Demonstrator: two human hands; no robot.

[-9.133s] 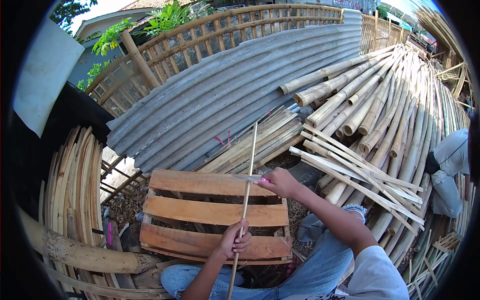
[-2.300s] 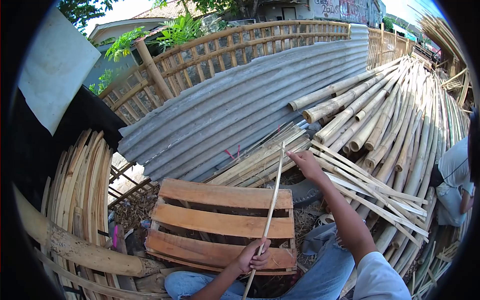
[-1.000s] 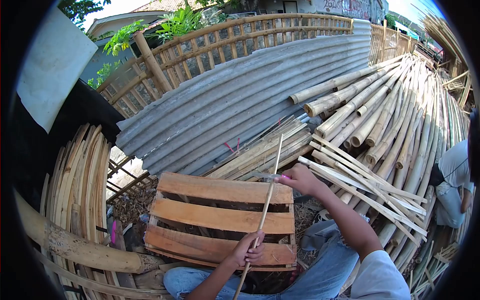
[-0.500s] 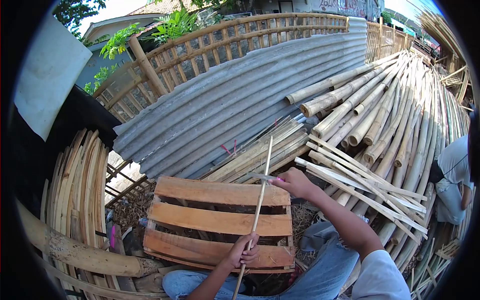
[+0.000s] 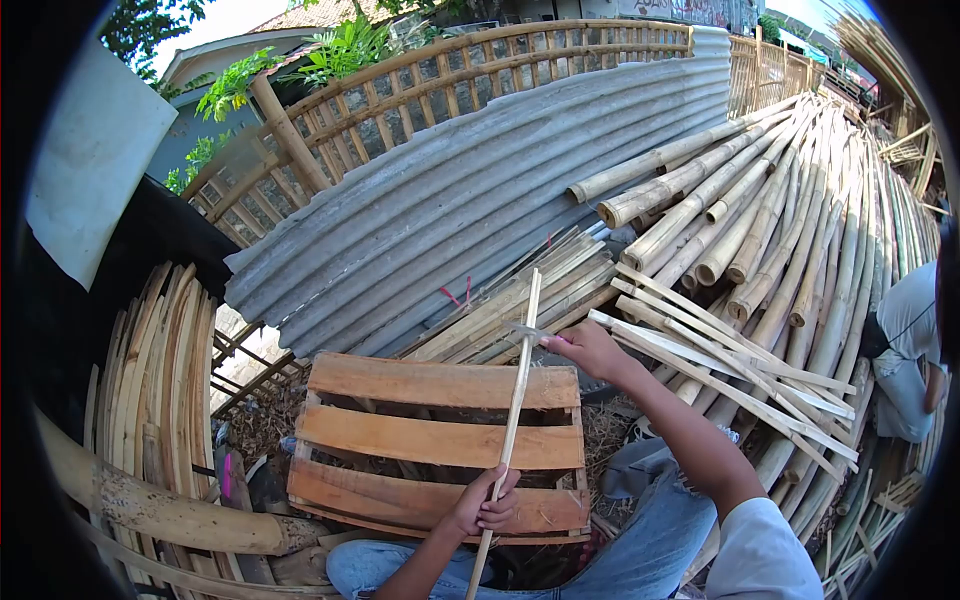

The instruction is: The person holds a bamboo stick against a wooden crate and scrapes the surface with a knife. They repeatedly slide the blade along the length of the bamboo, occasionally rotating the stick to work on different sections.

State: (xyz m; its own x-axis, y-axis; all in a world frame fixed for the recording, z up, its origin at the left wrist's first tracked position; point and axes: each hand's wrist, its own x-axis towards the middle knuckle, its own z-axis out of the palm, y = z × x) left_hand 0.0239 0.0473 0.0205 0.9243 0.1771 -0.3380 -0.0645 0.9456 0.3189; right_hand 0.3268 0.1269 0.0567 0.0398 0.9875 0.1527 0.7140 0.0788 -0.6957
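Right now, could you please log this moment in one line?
left hand: grips bamboo strip | right hand: holds knife against strip | beneath: wooden pallet

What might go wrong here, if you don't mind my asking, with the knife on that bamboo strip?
The knife in the right hand crosses the bamboo strip; a slip downward could reach the left hand gripping it lower down. The thin strip, gripped only low down over the wooden pallet, may flex or splinter.
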